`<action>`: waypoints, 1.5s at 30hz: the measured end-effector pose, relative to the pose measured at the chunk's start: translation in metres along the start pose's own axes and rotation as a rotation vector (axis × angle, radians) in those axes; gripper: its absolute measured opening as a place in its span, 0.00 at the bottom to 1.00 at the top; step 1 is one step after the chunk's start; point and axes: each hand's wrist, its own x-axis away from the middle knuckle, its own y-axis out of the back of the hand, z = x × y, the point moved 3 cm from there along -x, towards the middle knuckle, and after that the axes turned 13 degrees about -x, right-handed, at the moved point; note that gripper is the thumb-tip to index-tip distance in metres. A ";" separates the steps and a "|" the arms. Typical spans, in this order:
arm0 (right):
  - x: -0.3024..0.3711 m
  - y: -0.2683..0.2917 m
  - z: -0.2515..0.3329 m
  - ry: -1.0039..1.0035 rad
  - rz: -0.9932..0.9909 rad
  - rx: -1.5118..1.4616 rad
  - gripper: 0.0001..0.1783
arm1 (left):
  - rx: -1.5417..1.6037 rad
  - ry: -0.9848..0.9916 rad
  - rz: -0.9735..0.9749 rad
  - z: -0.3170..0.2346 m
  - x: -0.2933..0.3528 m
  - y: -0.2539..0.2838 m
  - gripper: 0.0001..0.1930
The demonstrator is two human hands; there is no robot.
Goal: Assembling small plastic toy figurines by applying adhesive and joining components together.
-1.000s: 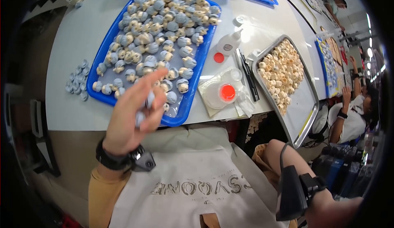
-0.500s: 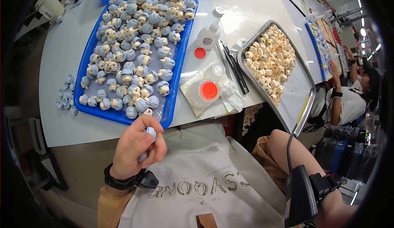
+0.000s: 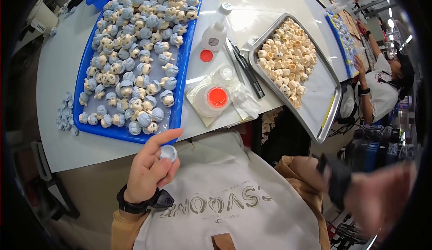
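Below the front rim of the blue tray (image 3: 182,76), my left hand (image 3: 148,171) pinches a small light-blue doll hair piece (image 3: 168,153) between thumb and fingers. Its hollow, cup-like side faces up, and my index finger points out past it. My right hand (image 3: 382,200) is at the far right, over my leg, smeared by motion; whether it holds anything cannot be seen. Inside the tray lie many small doll heads (image 3: 130,52) with blue hair and pale faces. More loose blue hair pieces (image 3: 66,115) lie on the table left of the tray.
A metal tray (image 3: 336,90) of hollow cream head parts (image 3: 288,56) overhangs the table's right edge. Between the trays stand a white bottle (image 3: 215,36), a red-topped jar (image 3: 217,98), a red cap (image 3: 206,55) and black tweezers (image 3: 247,67). A co-worker (image 3: 382,88) works at right.
The hair piece in my left hand has turned, showing its hollow, and my index finger has stretched out. My right hand has come into view at the right. The view has shifted slightly.
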 end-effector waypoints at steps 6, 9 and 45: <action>0.129 0.039 -0.134 -1.137 0.820 0.752 0.27 | -0.065 -0.024 0.072 0.013 0.001 0.008 0.18; 0.137 0.031 -0.129 -1.147 0.831 0.763 0.23 | -0.020 0.021 0.055 0.011 -0.003 0.003 0.20; 0.113 -0.122 -0.111 -0.698 0.713 0.316 0.17 | -0.145 -0.075 0.191 0.008 -0.005 -0.003 0.23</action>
